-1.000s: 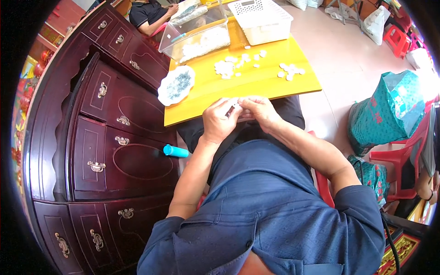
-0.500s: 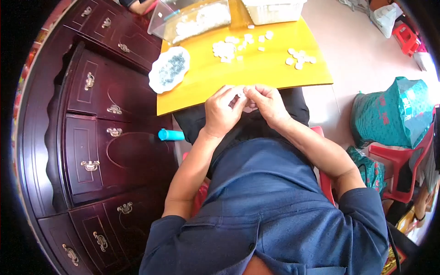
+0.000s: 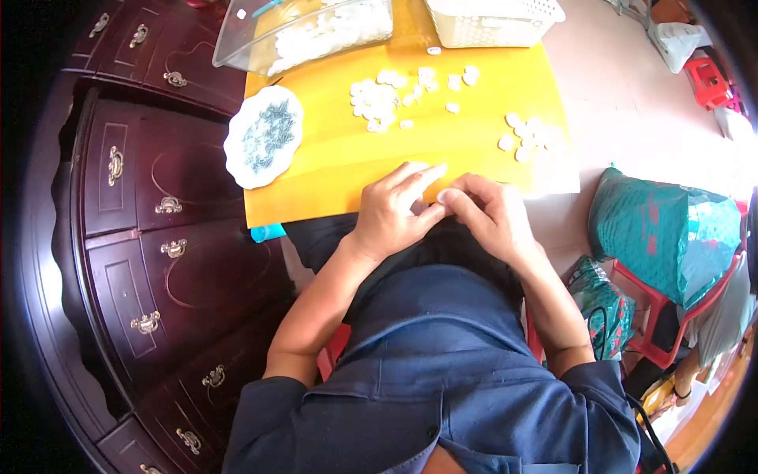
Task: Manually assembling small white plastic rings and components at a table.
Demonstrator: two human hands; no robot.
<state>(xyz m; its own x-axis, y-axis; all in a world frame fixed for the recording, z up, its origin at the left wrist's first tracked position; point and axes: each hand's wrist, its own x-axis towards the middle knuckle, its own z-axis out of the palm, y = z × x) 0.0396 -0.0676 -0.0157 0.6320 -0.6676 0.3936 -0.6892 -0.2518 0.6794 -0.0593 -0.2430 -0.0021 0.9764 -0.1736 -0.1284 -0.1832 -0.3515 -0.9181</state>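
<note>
Both forearms slant up and inward from dark blue sleeves, elbows spread, so that the hands come together over the lap at the near edge of the yellow worktop [image 3: 339, 170]. The left hand [image 3: 395, 209] is partly open: its fingers reach forward and to the right, and its thumb lies lower, with a gap between. The right hand [image 3: 496, 220] is bent inward with its fingers curled, thumb and forefinger drawn close at the left hand's thumb tip. Whether either has hold of something small cannot be told, since the fingers hide the spot

Beyond the hands, a cluster of small white pieces [image 3: 373, 103] lies on the middle of the worktop, with a smaller white group [image 3: 525, 136] to the right. A scalloped white plate [image 3: 237, 154] bearing slim dark pieces [image 3: 270, 136] stands at the left edge; a clear bin [image 3: 237, 51] and a white basket [image 3: 493, 30] stand at the far side
</note>
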